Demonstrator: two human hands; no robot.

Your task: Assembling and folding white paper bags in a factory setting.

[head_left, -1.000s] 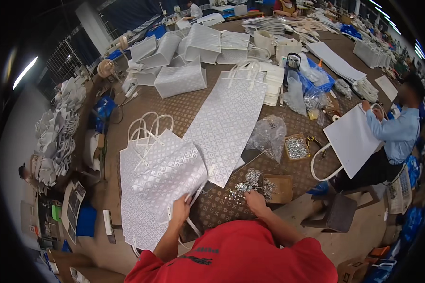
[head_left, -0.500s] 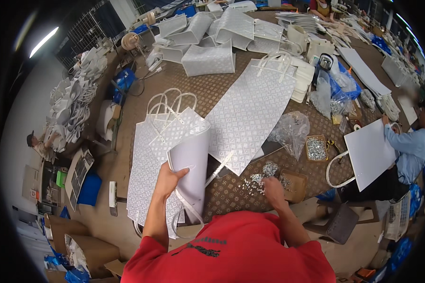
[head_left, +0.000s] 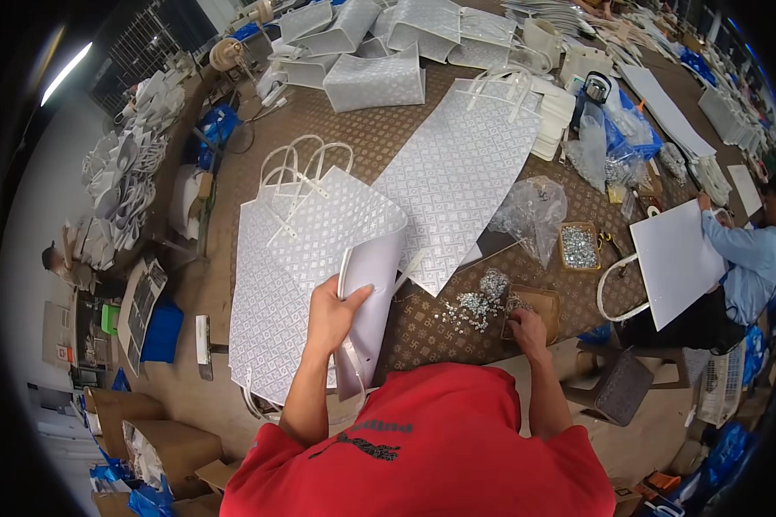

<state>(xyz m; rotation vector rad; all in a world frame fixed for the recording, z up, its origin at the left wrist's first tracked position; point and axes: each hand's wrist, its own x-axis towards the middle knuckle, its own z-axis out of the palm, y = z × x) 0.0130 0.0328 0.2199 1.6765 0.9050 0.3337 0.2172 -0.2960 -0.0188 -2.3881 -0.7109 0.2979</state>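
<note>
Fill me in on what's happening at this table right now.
A person in a red shirt works at a patterned table. The left hand grips the curled edge of a white patterned bag panel, lifting it off a stack of the same panels. The right hand reaches into a scatter of small metal fasteners beside a small brown box. At the right, a co-worker in a blue shirt holds a white bag.

White patterned bag sheet (head_left: pixel 366 284) curled upright beside scattered silver rivets (head_left: pixel 478 303).
</note>
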